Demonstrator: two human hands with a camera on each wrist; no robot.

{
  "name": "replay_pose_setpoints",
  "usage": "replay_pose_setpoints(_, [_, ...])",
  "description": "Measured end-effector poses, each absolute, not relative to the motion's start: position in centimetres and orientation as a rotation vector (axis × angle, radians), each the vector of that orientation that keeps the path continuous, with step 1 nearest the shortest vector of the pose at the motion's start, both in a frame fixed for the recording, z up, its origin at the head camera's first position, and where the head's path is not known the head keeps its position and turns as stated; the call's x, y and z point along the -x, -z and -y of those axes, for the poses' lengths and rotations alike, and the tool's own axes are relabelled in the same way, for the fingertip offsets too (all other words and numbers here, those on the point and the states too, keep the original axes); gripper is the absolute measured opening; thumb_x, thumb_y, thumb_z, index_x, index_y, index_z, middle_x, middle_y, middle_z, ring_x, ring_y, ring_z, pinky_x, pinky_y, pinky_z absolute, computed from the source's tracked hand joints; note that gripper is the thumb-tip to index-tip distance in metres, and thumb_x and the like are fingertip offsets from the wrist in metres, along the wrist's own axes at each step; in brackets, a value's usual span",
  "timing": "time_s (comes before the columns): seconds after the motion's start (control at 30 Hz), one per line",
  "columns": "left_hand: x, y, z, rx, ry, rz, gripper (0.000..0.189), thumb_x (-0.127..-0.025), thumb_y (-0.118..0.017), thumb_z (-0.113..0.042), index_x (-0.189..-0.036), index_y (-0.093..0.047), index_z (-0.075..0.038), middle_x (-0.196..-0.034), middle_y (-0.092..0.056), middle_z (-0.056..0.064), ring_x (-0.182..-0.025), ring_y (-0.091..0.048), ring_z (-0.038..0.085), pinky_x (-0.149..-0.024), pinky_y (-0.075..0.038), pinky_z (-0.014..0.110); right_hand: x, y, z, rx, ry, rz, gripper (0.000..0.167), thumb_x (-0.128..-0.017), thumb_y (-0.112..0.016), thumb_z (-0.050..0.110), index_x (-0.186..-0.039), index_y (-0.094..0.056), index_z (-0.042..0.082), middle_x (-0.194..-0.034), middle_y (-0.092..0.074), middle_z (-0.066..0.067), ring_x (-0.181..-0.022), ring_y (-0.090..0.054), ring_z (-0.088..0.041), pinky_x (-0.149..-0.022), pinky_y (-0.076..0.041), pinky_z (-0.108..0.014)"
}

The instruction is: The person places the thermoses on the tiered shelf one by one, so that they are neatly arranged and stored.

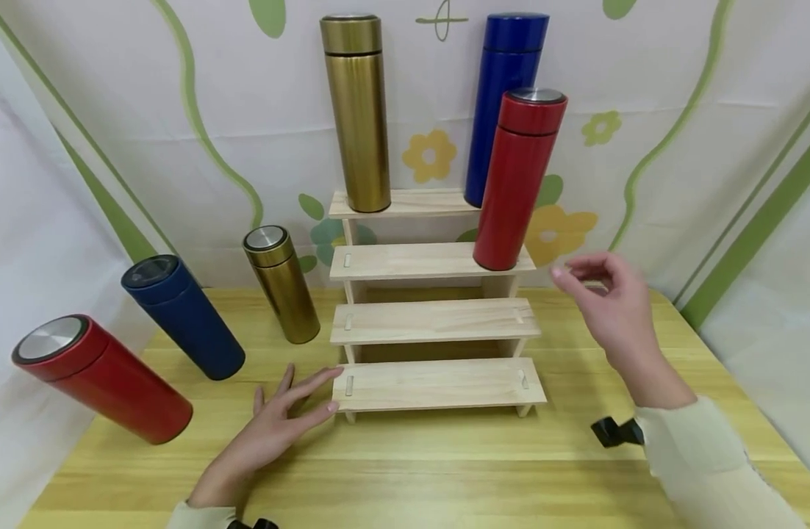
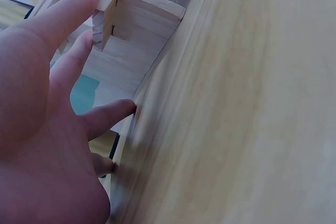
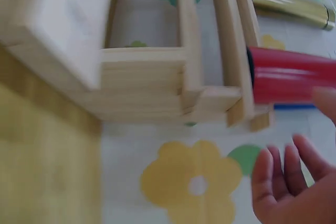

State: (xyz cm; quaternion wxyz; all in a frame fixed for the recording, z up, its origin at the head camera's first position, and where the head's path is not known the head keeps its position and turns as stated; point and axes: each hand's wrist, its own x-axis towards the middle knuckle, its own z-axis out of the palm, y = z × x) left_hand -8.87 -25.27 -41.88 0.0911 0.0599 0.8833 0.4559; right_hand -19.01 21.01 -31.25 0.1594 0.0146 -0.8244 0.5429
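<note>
A stepped wooden rack (image 1: 438, 323) with several shelves stands on the table. My left hand (image 1: 273, 426) touches the left end of its lowest shelf with spread, fairly straight fingers; in the left wrist view the fingertips (image 2: 90, 1) meet the shelf's edge. To the right of the rack, my right hand (image 1: 613, 305) is raised with loosely bent fingers and holds nothing. Nearest to it, a tall red thermos (image 1: 520, 180) stands upright at the right end of the second shelf from the top. The top shelf bears a tall gold thermos (image 1: 359, 117) and a tall blue thermos (image 1: 500, 103), partly behind the red one.
Left of the rack, a shorter red thermos (image 1: 114, 382), a dark blue thermos (image 1: 187, 319) and a small gold thermos (image 1: 282, 283) stand on the wooden table (image 1: 411, 477). Behind everything hangs a white curtain (image 1: 246, 95) with flowers and green vines.
</note>
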Motion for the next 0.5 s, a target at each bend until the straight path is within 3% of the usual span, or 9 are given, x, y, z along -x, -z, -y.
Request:
replay_pose_setpoints(0.2, [9.0,41.6,25.4,-0.192,-1.36,-2.616,0.055,-0.101,-0.069,-0.045,-0.152,-0.049,-0.049,-0.168,-0.04,0.004,-0.159,0.016,0.051,-0.108,0.03,0.079,16.8,35.0,-23.3,0.014,-1.557,2.504,0.038,-0.099,-0.07,0.048,-0.122,-0.067,0.018,-0.109,-0.067,0.018,-0.093,-0.066,-0.006,-0.075,-0.056,-0.016])
replay_pose_setpoints(0.3, [9.0,41.5,25.4,-0.195,-1.351,-2.617,0.056,-0.101,-0.068,-0.045,-0.154,-0.049,-0.047,-0.168,-0.04,0.003,-0.159,0.016,0.051,-0.108,0.03,0.08,16.2,36.5,-24.0,0.002,-1.562,2.586,0.043,-0.1,-0.069,0.049,-0.128,-0.065,0.017,-0.111,-0.066,0.018,-0.096,-0.066,-0.004,-0.079,-0.056,-0.017])
replay_pose_setpoints(0.5, [9.0,41.4,25.4,-0.181,-1.354,-2.6,0.058,-0.101,-0.069,-0.045,-0.155,-0.049,-0.043,-0.169,-0.039,0.003,-0.159,0.017,0.051,-0.108,0.03,0.08,14.9,39.0,-24.5,-0.254,-1.622,2.704,0.046,-0.1,-0.073,0.035,-0.137,-0.064,0.009,-0.125,-0.071,0.002,-0.109,-0.067,-0.003,-0.087,-0.057,-0.019])
